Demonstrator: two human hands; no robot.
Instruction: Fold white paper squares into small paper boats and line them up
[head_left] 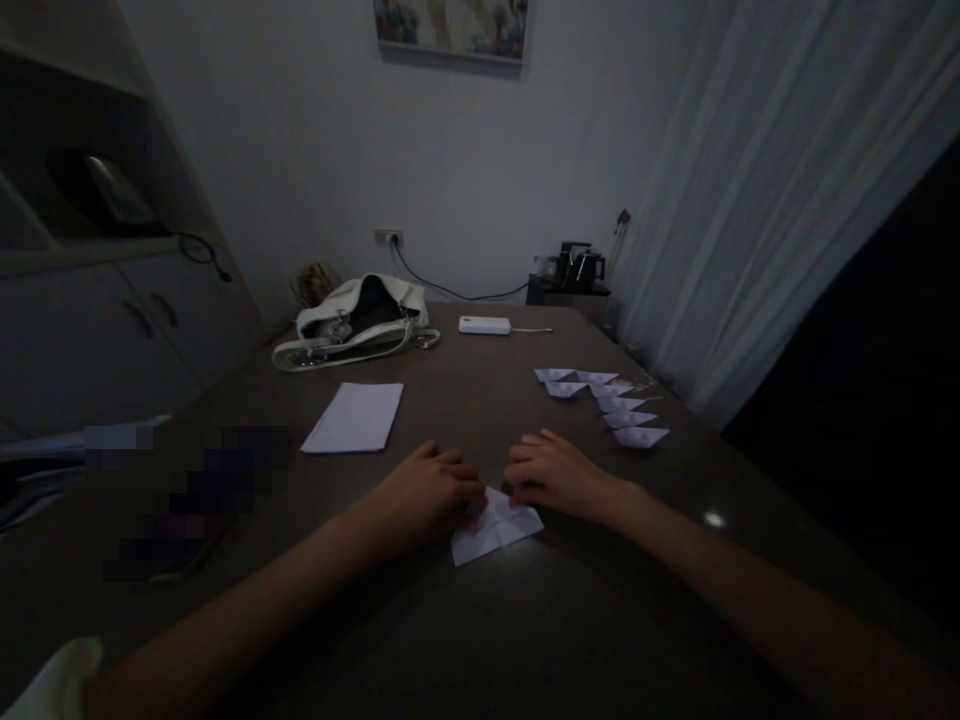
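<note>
A partly folded sheet of white paper (495, 530) lies on the dark table in front of me, with creases across it. My left hand (439, 490) is curled over its left upper edge, fingertips pressed on the paper. On the right upper edge, my right hand (551, 472) grips the paper with bent fingers. The thumbs are mostly hidden. Several folded paper boats (641, 437) stand in rows at the right. A stack of white paper sheets (354, 418) lies flat to the left, beyond my left hand.
At the table's back left sits a white handbag (364, 315). A white power bank (484, 325) with a short cable lies at the back middle. A black kettle (585, 268) stands on a cabinet behind the table. A white curtain (697, 220) hangs along the right.
</note>
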